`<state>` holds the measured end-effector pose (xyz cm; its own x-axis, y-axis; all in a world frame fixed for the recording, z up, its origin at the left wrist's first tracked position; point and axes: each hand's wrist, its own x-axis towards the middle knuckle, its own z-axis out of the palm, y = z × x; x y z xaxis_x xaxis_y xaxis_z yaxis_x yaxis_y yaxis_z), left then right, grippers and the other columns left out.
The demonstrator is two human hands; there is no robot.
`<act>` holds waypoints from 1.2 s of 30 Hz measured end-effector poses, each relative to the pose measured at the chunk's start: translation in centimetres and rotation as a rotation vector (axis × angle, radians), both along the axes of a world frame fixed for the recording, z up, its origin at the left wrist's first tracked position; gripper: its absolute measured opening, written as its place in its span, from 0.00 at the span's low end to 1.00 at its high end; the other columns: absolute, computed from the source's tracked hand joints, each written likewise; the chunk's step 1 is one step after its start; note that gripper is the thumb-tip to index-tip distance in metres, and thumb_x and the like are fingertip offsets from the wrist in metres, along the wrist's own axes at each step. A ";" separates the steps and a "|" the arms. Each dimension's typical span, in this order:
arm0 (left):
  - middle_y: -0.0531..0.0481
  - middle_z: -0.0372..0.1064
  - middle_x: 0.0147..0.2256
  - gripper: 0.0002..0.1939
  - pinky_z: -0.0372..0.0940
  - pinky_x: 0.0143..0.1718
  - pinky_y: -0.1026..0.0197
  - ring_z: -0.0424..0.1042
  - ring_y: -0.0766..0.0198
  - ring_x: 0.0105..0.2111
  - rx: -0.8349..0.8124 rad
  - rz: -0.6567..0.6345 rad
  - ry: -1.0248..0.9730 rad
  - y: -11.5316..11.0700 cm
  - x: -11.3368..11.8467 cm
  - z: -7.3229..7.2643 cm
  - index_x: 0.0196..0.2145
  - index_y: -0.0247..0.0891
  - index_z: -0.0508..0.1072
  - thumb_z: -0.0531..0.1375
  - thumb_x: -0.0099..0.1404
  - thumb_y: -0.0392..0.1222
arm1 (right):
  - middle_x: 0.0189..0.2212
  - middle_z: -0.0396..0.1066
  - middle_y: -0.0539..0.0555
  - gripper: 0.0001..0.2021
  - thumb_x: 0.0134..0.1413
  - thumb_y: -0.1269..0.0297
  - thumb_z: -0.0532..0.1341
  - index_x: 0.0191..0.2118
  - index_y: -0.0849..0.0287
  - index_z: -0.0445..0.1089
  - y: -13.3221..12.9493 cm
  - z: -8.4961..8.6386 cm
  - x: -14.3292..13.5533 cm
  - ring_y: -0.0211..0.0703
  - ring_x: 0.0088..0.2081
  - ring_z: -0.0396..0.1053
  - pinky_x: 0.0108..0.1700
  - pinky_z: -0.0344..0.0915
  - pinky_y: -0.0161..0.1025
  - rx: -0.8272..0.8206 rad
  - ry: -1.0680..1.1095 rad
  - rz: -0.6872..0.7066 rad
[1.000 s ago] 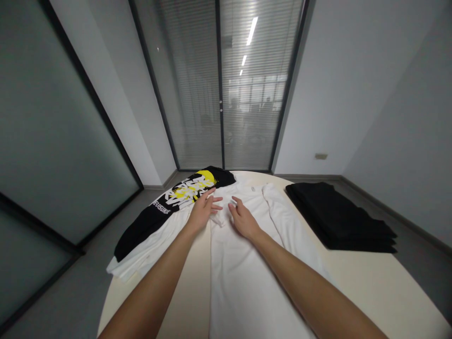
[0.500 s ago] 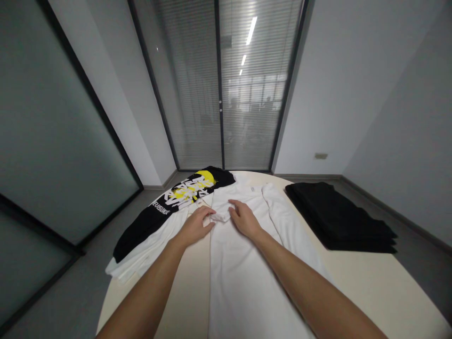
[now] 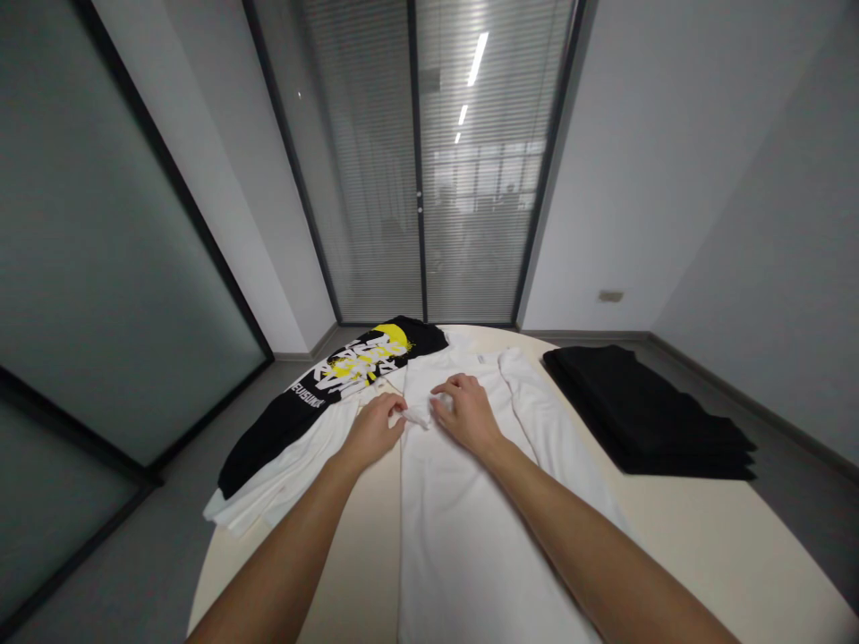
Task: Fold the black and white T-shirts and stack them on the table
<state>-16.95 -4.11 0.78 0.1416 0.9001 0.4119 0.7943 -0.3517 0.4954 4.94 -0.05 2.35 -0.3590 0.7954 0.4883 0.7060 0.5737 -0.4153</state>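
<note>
A white shirt [image 3: 463,510] lies spread on the round table, one side folded inward, its collar at the far end. At its left edge my left hand [image 3: 377,431] pinches a small bunched piece of the white fabric. My right hand [image 3: 466,413] rests over the upper middle of the shirt, fingers curled and apart, just right of the bunched piece. Whether its fingertips grip any cloth is hard to make out; they touch the shirt's surface.
On the left lies a black shirt with yellow and white print [image 3: 362,367] over white garments [image 3: 295,470]. Folded black garments [image 3: 650,416] are stacked on the right of the cream table [image 3: 725,546]. Glass panels and walls stand beyond.
The bunched piece of fabric between my hands has become smaller and flatter. The fingers of my right hand have curled more and shifted slightly. My left hand has hardly moved.
</note>
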 end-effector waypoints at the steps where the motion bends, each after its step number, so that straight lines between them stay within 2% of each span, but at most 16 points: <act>1: 0.49 0.71 0.37 0.09 0.65 0.41 0.57 0.70 0.59 0.37 -0.001 -0.016 -0.012 0.0 0.0 0.0 0.40 0.40 0.75 0.60 0.62 0.34 | 0.44 0.71 0.57 0.10 0.62 0.59 0.63 0.46 0.53 0.78 -0.1 0.0 -0.1 0.51 0.48 0.66 0.52 0.62 0.46 -0.001 -0.007 0.077; 4: 0.47 0.71 0.41 0.11 0.66 0.46 0.57 0.71 0.59 0.41 -0.016 -0.093 -0.037 0.1 -0.1 -0.1 0.39 0.41 0.79 0.57 0.65 0.33 | 0.46 0.73 0.55 0.09 0.63 0.59 0.62 0.45 0.53 0.78 -0.3 -0.5 -0.2 0.48 0.47 0.68 0.52 0.61 0.45 -0.029 -0.061 0.255; 8: 0.47 0.72 0.44 0.13 0.64 0.53 0.56 0.71 0.58 0.47 -0.032 -0.099 -0.004 0.1 0.0 -0.2 0.40 0.43 0.81 0.57 0.66 0.32 | 0.47 0.74 0.57 0.12 0.61 0.59 0.64 0.48 0.55 0.76 -0.2 -1.2 -0.2 0.48 0.48 0.69 0.53 0.62 0.45 -0.044 -0.105 0.290; 10: 0.47 0.74 0.45 0.13 0.63 0.52 0.56 0.71 0.57 0.47 -0.025 -0.032 0.022 -0.1 0.3 0.1 0.44 0.42 0.79 0.57 0.67 0.34 | 0.48 0.74 0.57 0.13 0.60 0.60 0.64 0.49 0.56 0.75 -0.1 -1.3 -0.2 0.49 0.49 0.69 0.54 0.62 0.46 -0.028 -0.102 0.275; 13: 0.48 0.76 0.40 0.12 0.64 0.46 0.57 0.73 0.57 0.42 -0.041 0.170 0.048 -0.5 1.1 0.8 0.48 0.40 0.76 0.57 0.70 0.41 | 0.51 0.74 0.58 0.13 0.62 0.60 0.63 0.50 0.55 0.75 0.0 -1.5 -0.1 0.50 0.53 0.69 0.58 0.60 0.48 0.002 -0.090 0.268; 15: 0.48 0.76 0.35 0.11 0.64 0.41 0.57 0.73 0.56 0.37 -0.081 0.299 0.088 -0.8 1.7 1.1 0.43 0.40 0.76 0.57 0.71 0.46 | 0.54 0.73 0.59 0.14 0.62 0.59 0.63 0.52 0.55 0.74 0.0 -1.6 0.0 0.51 0.56 0.68 0.60 0.59 0.50 0.004 -0.096 0.264; 17: 0.47 0.75 0.33 0.11 0.62 0.39 0.57 0.73 0.55 0.35 -0.093 0.352 0.141 -1.0 2.1 1.1 0.38 0.39 0.76 0.58 0.70 0.48 | 0.55 0.72 0.60 0.16 0.62 0.58 0.63 0.53 0.54 0.74 0.1 -1.7 0.0 0.52 0.58 0.67 0.61 0.58 0.52 -0.012 -0.107 0.254; 19: 0.46 0.74 0.33 0.09 0.62 0.40 0.56 0.73 0.54 0.37 -0.073 0.344 0.152 -1.0 2.4 0.9 0.34 0.39 0.75 0.60 0.68 0.46 | 0.56 0.72 0.60 0.17 0.61 0.58 0.63 0.54 0.54 0.74 0.1 -1.9 0.0 0.53 0.58 0.67 0.62 0.58 0.53 -0.028 -0.111 0.247; 23: 0.45 0.74 0.35 0.05 0.61 0.43 0.57 0.72 0.54 0.40 -0.058 0.328 0.077 -0.7 2.8 0.2 0.33 0.38 0.72 0.61 0.66 0.41 | 0.57 0.72 0.59 0.17 0.61 0.58 0.64 0.54 0.54 0.73 -0.1 -1.8 -0.1 0.52 0.59 0.67 0.63 0.57 0.53 -0.044 -0.111 0.240; 29: 0.52 0.73 0.32 0.04 0.61 0.33 0.63 0.73 0.62 0.31 -0.088 0.302 -0.052 -0.3 3.3 -0.2 0.38 0.40 0.68 0.58 0.70 0.41 | 0.55 0.73 0.59 0.18 0.60 0.58 0.64 0.54 0.55 0.73 -0.3 -1.3 -0.1 0.52 0.58 0.67 0.62 0.57 0.52 -0.044 -0.106 0.245; 36: 0.53 0.73 0.36 0.10 0.62 0.32 0.64 0.70 0.67 0.27 -0.088 0.247 -0.336 0.0 3.7 -0.8 0.40 0.41 0.68 0.64 0.61 0.36 | 0.53 0.73 0.60 0.20 0.59 0.58 0.64 0.56 0.58 0.70 -0.3 -1.2 -0.2 0.51 0.56 0.67 0.61 0.56 0.50 -0.065 -0.100 0.223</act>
<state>-13.24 -4.15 0.01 -0.2118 0.9241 0.3181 0.6384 -0.1157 0.7610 4.76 -0.31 1.15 -0.5736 0.7193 0.3919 0.6042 0.6945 -0.3906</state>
